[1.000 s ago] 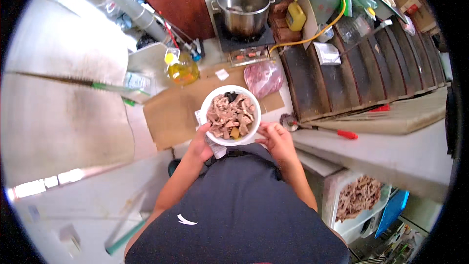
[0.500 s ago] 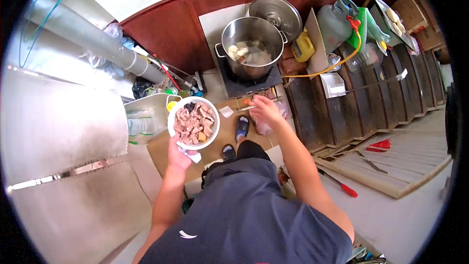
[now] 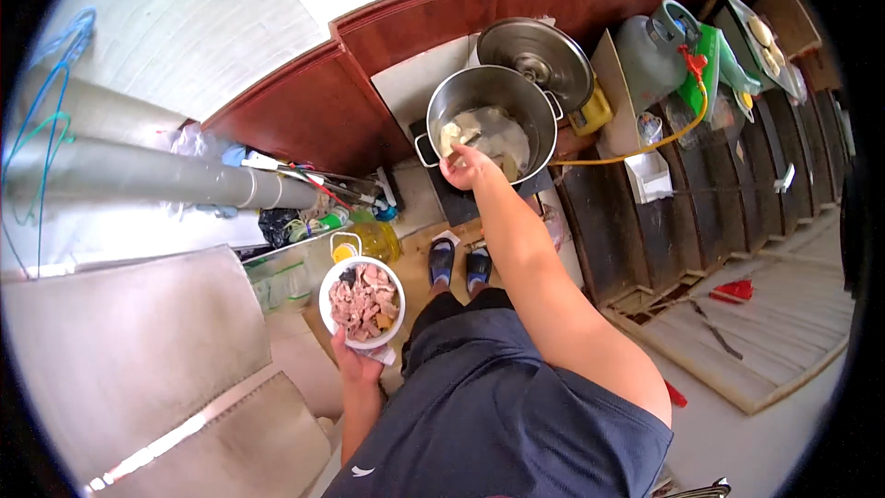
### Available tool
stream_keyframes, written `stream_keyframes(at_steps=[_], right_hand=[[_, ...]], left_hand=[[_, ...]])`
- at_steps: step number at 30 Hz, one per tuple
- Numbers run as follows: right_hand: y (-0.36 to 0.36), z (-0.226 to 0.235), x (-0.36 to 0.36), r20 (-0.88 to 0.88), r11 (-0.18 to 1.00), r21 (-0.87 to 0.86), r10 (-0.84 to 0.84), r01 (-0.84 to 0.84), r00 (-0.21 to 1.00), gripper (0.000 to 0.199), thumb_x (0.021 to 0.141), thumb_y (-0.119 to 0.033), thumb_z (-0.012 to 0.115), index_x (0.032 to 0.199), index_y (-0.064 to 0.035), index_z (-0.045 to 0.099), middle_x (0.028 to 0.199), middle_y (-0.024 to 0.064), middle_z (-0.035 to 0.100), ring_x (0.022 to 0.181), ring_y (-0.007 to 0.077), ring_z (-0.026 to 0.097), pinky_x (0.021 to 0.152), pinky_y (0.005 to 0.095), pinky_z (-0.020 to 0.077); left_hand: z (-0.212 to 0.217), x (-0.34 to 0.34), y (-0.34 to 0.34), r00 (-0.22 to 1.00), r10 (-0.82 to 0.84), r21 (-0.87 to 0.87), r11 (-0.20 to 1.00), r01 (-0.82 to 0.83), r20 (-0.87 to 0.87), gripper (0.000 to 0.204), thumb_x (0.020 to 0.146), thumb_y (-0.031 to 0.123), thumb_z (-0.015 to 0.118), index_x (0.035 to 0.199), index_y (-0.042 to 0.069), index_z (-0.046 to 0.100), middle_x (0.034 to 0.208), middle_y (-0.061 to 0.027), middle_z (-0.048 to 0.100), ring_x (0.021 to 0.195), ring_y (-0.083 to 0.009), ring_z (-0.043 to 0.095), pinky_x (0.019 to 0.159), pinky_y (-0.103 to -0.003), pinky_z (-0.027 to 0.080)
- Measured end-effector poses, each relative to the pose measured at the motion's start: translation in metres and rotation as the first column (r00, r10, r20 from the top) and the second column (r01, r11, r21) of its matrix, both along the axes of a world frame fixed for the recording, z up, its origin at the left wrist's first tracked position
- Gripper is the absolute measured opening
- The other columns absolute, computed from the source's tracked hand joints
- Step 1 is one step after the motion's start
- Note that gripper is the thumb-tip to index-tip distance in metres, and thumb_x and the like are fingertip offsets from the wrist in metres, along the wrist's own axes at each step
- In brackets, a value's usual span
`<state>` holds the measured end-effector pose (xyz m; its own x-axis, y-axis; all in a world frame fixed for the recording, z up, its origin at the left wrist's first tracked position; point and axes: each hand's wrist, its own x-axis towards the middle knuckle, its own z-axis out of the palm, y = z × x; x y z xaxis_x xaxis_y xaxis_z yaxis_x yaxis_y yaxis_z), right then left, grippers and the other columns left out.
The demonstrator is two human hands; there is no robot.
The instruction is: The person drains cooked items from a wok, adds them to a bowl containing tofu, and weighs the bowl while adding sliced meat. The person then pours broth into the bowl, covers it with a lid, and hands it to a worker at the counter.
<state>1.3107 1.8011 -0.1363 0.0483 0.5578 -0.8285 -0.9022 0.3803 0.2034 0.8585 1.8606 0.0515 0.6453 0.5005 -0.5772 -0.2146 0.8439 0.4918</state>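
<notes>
A steel pot (image 3: 498, 120) stands on a dark burner (image 3: 461, 203) low on the floor, against a red-brown wall panel (image 3: 313, 111). Its lid (image 3: 539, 60) leans just behind it, touching the rim, and a grey gas cylinder (image 3: 650, 55) stands to the right with an orange hose (image 3: 627, 152) running toward the burner. To the left of the burner lie a bottle of yellow oil (image 3: 373, 240), a clutter of bags and tools, and a long grey pipe (image 3: 157, 180).

The person's right hand (image 3: 466, 166) reaches over the pot's near rim with its fingers closed on something pale; what it is cannot be told. The left hand (image 3: 359, 364) cups a white bowl (image 3: 361, 302) of chopped meat from beneath, fingers clamped under its base, held low at the person's left, well apart from the pot.

The person's feet in dark sandals (image 3: 459, 266) stand on a sheet of cardboard (image 3: 419, 263) just short of the burner. A slatted wooden platform (image 3: 737, 221) borders the right side; bare floor lies open at lower right.
</notes>
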Motion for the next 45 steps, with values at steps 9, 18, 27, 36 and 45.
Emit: stream_keyframes(at_steps=[9, 18, 27, 36, 45], right_hand=[[0.025, -0.035, -0.012, 0.140, 0.145, -0.989, 0.925, 0.015, 0.354, 0.059, 0.079, -0.052, 0.071, 0.087, 0.0062, 0.066, 0.091, 0.0170, 0.070, 0.081, 0.0279, 0.068, 0.068, 0.0381, 0.0553], [0.021, 0.002, 0.011, 0.210, 0.635, -0.754, 0.477, -0.169, 0.853, 0.014, 0.082, -0.013, 0.061, 0.076, -0.0021, 0.057, 0.067, 0.0083, 0.055, 0.058, 0.0200, 0.055, 0.050, 0.0364, 0.0497], [-0.083, 0.030, -0.018, 0.098, 0.148, -0.987, 0.867, -0.065, 0.489, 0.039, 0.085, -0.025, 0.067, 0.095, 0.0130, 0.066, 0.079, 0.0190, 0.068, 0.064, 0.0272, 0.063, 0.060, 0.0396, 0.0484], [-0.157, 0.067, -0.131, 0.395, 0.398, -0.914, 0.822, 0.083, 0.410, 0.025, 0.089, -0.023, 0.065, 0.094, 0.0016, 0.070, 0.064, -0.0002, 0.054, 0.049, 0.0101, 0.046, 0.043, 0.0280, 0.0368], [-0.177, 0.178, -0.189, 0.413, 0.406, -0.910, 0.872, 0.084, 0.264, 0.033, 0.091, -0.024, 0.065, 0.113, 0.0004, 0.065, 0.076, 0.0089, 0.061, 0.074, 0.0139, 0.055, 0.071, 0.0317, 0.0479]], left_hand=[[0.005, 0.074, 0.084, 0.992, -0.124, 0.021, 0.992, 0.124, -0.001, 0.070, 0.089, 0.042, 0.053, 0.148, 0.009, 0.033, 0.146, -0.0133, 0.045, 0.130, -0.0324, 0.049, 0.106, -0.048, 0.044], [-0.007, 0.098, 0.129, 0.976, -0.218, -0.027, 0.975, 0.219, 0.016, 0.070, 0.089, 0.040, 0.053, 0.149, 0.009, 0.032, 0.147, -0.0140, 0.044, 0.131, -0.0341, 0.047, 0.108, -0.050, 0.041], [-0.045, 0.153, 0.163, 0.935, -0.352, -0.233, 0.907, 0.349, 0.030, 0.062, 0.088, 0.043, 0.053, 0.140, 0.011, 0.043, 0.129, -0.0129, 0.059, 0.099, -0.0277, 0.064, 0.049, -0.032, 0.051], [-0.091, 0.251, 0.156, 0.882, -0.468, -0.238, 0.852, 0.467, 0.057, 0.052, 0.086, 0.036, 0.061, 0.131, 0.011, 0.050, 0.119, -0.0105, 0.062, 0.088, -0.0210, 0.061, 0.053, -0.028, 0.046], [-0.143, 0.302, 0.141, 0.879, -0.475, -0.203, 0.865, 0.458, -0.040, 0.038, 0.082, 0.031, 0.068, 0.117, 0.019, 0.057, 0.112, -0.0042, 0.066, 0.094, -0.0214, 0.064, 0.058, -0.032, 0.048]])
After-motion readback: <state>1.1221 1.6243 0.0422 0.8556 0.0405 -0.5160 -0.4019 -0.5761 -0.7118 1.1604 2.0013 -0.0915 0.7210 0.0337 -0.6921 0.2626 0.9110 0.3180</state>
